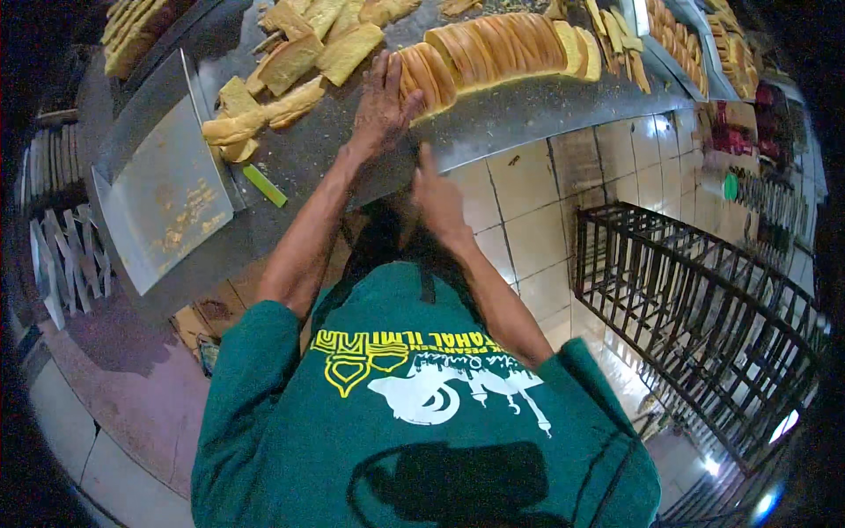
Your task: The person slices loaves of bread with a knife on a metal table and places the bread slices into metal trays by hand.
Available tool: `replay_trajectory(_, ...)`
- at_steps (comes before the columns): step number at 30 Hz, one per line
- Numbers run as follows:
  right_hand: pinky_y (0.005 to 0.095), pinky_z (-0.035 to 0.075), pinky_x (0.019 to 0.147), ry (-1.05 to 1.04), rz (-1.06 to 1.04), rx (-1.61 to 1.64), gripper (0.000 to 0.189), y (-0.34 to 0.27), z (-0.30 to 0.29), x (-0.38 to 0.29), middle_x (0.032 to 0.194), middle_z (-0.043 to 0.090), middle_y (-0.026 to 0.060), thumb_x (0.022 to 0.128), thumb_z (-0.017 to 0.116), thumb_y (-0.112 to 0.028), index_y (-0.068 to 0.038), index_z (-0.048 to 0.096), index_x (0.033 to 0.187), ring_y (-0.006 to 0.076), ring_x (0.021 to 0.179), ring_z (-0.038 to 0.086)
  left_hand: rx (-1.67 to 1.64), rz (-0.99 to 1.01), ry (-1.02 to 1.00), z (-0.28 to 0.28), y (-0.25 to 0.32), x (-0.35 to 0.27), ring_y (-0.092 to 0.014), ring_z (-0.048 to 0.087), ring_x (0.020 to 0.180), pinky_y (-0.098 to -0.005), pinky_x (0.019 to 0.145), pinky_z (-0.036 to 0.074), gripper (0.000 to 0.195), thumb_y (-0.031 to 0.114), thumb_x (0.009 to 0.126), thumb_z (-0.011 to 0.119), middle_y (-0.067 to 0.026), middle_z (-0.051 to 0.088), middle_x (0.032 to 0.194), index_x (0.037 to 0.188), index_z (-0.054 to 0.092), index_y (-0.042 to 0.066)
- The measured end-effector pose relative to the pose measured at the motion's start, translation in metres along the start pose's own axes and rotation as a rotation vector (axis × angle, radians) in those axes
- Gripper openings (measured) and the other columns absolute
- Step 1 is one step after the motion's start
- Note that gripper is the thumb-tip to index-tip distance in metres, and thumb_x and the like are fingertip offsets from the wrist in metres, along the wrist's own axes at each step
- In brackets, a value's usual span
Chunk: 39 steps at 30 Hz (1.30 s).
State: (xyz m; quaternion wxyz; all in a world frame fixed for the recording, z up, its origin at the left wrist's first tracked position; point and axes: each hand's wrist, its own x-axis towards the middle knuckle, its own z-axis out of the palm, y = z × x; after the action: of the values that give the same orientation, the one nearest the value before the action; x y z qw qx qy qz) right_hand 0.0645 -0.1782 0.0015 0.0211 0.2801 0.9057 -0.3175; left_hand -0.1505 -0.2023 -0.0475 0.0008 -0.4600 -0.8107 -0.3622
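A long row of sliced bread (495, 53) with browned crusts lies along the steel table (515, 112). At its left end, my left hand (383, 109) lies against a short group of slices (426, 79), fingers spread and thumb on the crust. Below that end, my right hand (439, 201) is over the table's front edge, index finger extended and the others curled. It is blurred, and whether a thin dark tool is in it cannot be made out. Flat pieces of cut bread (290, 63) lie heaped left of the row.
A metal tray (168, 198) with crumbs sits at the table's left, near a green strip (264, 185). More bread strips (617, 36) and metal pans of slices (676, 49) are at the far right. A dark metal rack (693, 317) stands on the tiled floor.
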Motion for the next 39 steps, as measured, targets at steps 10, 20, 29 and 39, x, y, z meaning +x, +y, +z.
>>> replay_trajectory(10, 0.0433, 0.050, 0.062, 0.093, -0.097, 0.088, 0.059, 0.105, -0.031, -0.128, 0.081, 0.063, 0.0198, 0.099, 0.049, -0.007, -0.015, 0.027, 0.153, 0.0385, 0.068, 0.063, -0.285, -0.135, 0.044, -0.030, -0.004, -0.019, -0.039, 0.023, 0.147, -0.0402, 0.121, 0.021, 0.067, 0.017, 0.100, 0.041, -0.0283, 0.017, 0.159, 0.156, 0.009, -0.002)
replay_trajectory(20, 0.0360, 0.048, 0.057, 0.041, 0.034, 0.279, 0.058, 0.059, -0.029, -0.066, 0.066, 0.054, 0.0090, 0.102, 0.045, -0.011, -0.012, 0.022, 0.155, 0.0204, 0.058, 0.057, -0.177, -0.485, 0.265, -0.052, -0.009, -0.026, -0.039, 0.056, 0.121, -0.0439, 0.102, 0.046, 0.057, 0.007, 0.088, 0.052, -0.0258, 0.052, 0.136, 0.142, 0.041, -0.003)
replay_trajectory(29, 0.0455, 0.049, 0.058, 0.074, -0.050, 0.103, 0.055, 0.031, -0.041, -0.028, 0.076, 0.063, 0.0192, 0.102, 0.044, -0.015, -0.009, 0.025, 0.154, 0.0388, 0.063, 0.061, -0.157, -0.326, 0.277, -0.024, 0.047, -0.007, -0.038, 0.053, 0.117, -0.0441, 0.102, 0.044, 0.072, 0.034, 0.087, 0.070, -0.0237, 0.053, 0.122, 0.142, 0.042, -0.002)
replay_trajectory(39, 0.0589, 0.047, 0.066, -0.051, 0.018, 0.090, 0.055, 0.008, -0.048, 0.001, 0.086, 0.063, 0.0350, 0.100, 0.045, -0.020, -0.011, 0.027, 0.151, 0.0532, 0.076, 0.062, -0.305, -0.410, 0.207, -0.017, 0.035, -0.009, -0.039, 0.053, 0.123, -0.0435, 0.107, 0.042, 0.074, 0.027, 0.089, 0.068, -0.0262, 0.051, 0.134, 0.149, 0.034, -0.001)
